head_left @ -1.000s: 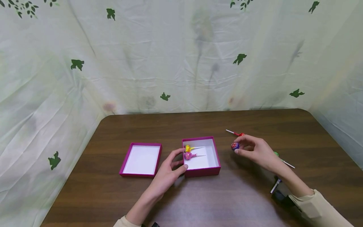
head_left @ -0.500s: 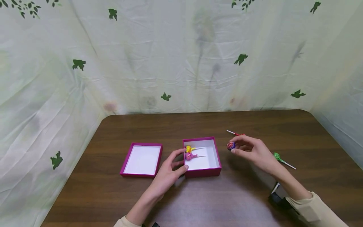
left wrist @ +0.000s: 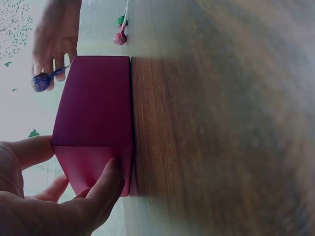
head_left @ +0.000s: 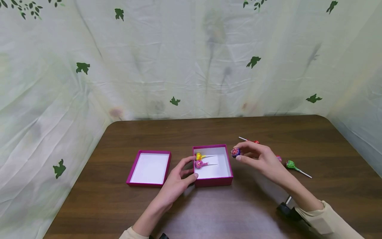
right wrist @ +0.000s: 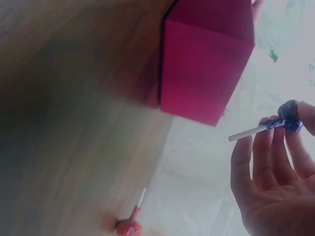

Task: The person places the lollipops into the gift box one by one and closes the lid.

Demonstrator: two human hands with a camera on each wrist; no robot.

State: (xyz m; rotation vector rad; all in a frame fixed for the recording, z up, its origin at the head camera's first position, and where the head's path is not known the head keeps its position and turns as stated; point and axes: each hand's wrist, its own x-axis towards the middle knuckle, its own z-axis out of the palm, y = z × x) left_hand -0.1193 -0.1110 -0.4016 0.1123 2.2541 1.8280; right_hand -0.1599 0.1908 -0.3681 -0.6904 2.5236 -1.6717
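Ok so the right hand (head_left: 258, 160) is pinching a purple-wrapped lollipop (head_left: 235, 152) above the counter (head_left: 232, 212), near the magenta box (head_left: 213, 181); the left hand (head_left: 176, 184)'s gripping the box's left side. Yellow lollipop (head_left: 198, 156) and pink lollipop (head_left: 199, 164) are lying inside.

Worktop (head_left: 95, 212): dark brown, wood-grained surface, far corners rounded, sheen toward the near middle. Standing directly on it near the centre: one magenta box (head_left: 213, 182), open side up. To the box's left, apart from it: a shallow magenta lid (head_left: 148, 168), white inner face up. On the right: a red lollipop (head_left: 256, 142) toward the far edge, a pink lollipop (head_left: 279, 158), mostly hidden, and, just beside it, a green lollipop (head_left: 290, 164), stick pointing nearward and right. Nearer, a white stick (head_left: 288, 199), remainder hidden.
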